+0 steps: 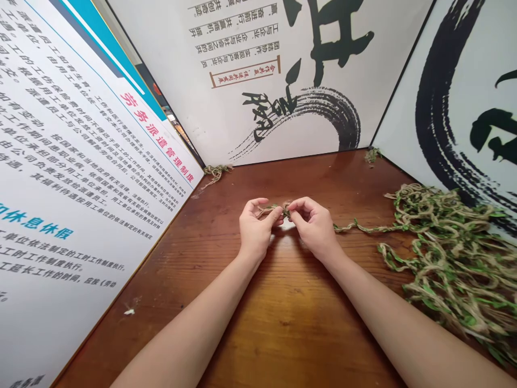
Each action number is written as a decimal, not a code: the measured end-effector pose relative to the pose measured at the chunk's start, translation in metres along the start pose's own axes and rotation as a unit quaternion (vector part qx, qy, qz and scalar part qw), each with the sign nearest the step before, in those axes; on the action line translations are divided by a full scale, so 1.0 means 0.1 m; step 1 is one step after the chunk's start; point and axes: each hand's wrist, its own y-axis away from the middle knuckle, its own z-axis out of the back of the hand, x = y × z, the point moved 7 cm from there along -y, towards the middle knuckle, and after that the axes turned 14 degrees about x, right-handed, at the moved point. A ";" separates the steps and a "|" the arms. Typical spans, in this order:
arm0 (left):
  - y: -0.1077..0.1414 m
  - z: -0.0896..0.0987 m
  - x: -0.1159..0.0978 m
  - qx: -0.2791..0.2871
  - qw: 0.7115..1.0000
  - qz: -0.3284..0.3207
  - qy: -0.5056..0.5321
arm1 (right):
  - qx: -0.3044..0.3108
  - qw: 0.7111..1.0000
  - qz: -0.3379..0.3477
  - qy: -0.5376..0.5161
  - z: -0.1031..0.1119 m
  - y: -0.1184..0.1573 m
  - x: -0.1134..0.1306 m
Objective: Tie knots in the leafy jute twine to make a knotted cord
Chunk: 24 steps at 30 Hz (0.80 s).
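Above the middle of the table, my left hand (258, 226) and my right hand (313, 223) nearly meet, thumbs and fingertips pinched. Both are closed on a brown twine with green leaf bits (285, 210), bunched into a small knot-like clump between them. A strand of it loops inside my left fingers. From behind my right hand, the same leafy twine (365, 228) runs right across the table to a big tangled heap (456, 264). My fingers hide part of the clump, so its exact winding cannot be made out.
The brown wooden table (278, 323) is walled by printed boards: a text board (81, 178) at left, a calligraphy board (226, 124) behind, another board (399, 124) at right. Small twine scraps (218, 171) lie in the back left corner, with another tuft (372, 155) at back right. A white scrap (129, 312) lies front left.
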 end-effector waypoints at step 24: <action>0.00 -0.06 -0.01 0.048 0.980 -0.035 -0.188 | 0.009 0.979 0.043 0.197 -0.06 0.07 0.17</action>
